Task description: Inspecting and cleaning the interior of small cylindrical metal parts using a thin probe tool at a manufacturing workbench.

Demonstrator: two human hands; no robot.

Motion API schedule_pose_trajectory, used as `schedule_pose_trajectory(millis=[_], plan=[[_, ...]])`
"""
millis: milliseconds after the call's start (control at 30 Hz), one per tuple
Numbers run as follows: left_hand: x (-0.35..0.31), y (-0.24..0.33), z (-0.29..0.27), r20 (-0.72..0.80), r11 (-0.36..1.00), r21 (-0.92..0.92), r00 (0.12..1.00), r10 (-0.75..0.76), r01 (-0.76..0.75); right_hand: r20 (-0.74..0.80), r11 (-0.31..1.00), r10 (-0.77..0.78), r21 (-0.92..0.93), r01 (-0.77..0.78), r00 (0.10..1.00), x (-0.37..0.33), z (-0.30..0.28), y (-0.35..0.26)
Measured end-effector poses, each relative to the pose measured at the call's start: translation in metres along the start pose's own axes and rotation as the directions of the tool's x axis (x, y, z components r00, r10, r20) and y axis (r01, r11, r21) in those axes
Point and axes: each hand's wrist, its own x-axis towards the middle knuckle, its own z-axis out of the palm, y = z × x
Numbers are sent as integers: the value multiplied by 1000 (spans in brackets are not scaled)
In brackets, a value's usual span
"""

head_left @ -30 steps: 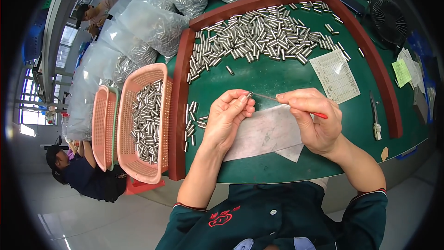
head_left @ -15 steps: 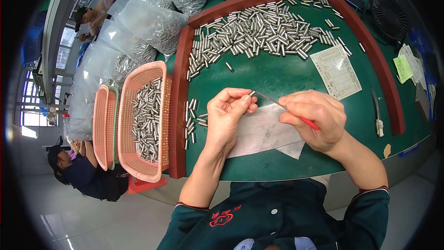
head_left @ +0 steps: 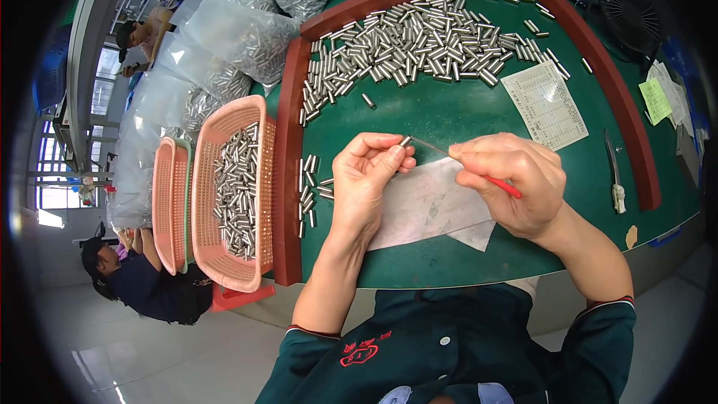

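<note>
Pinched between the thumb and fingers of my left hand point(head_left: 360, 183) is a small shiny metal cylinder point(head_left: 406, 141), its end showing above the fingertips. My right hand point(head_left: 520, 187) grips a slim metal tool with a red handle point(head_left: 503, 186). The tool's thin shaft points left, and its tip meets the end of the cylinder; whether it goes inside is too small to tell. Both hands are over a whitish cloth point(head_left: 430, 209) on the green tabletop point(head_left: 351, 153). Beyond them lies a broad heap of similar metal cylinders point(head_left: 419, 41), with one lying apart point(head_left: 369, 101).
Dark red rails point(head_left: 288, 179) border the work area. At left stand pink baskets, one holding cylinders point(head_left: 239, 194), and filled plastic bags point(head_left: 262, 37). A printed sheet point(head_left: 544, 105), a knife-like tool point(head_left: 615, 172) and a black fan point(head_left: 627, 15) are at right. Two people are at far left.
The view has shifted slightly. My right hand and the red-handled tool have risen a little, and the cylinder in my left hand is tipped somewhat differently. Both grips are kept.
</note>
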Motion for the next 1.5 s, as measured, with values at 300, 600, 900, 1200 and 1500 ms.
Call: schedule_pose_trajectory(millis=[300, 600, 900, 1200, 1500], plan=[[-2, 0, 3, -15, 998, -9, 998, 68, -69, 77, 998, -52, 29, 50, 996, -1, 0, -3], [-7, 2, 7, -2, 979, 201, 999, 35, -34, 186, 995, -101, 40, 95, 977, 1, -7, -8], [-2, 8, -3, -30, 998, 28, 998, -54, 55, 171, 998, -38, 46, 30, 985, 5, -6, -14], [-5, 5, 1, -82, 926, 350, 980, 184, -145, 128, 997, -32, 78, 22, 991, 2, -7, -8], [-5, 1, 1, -49, 911, 400, 990, 130, -99, 56, 986, -39, 161, 29, 998, -8, 6, 1]])
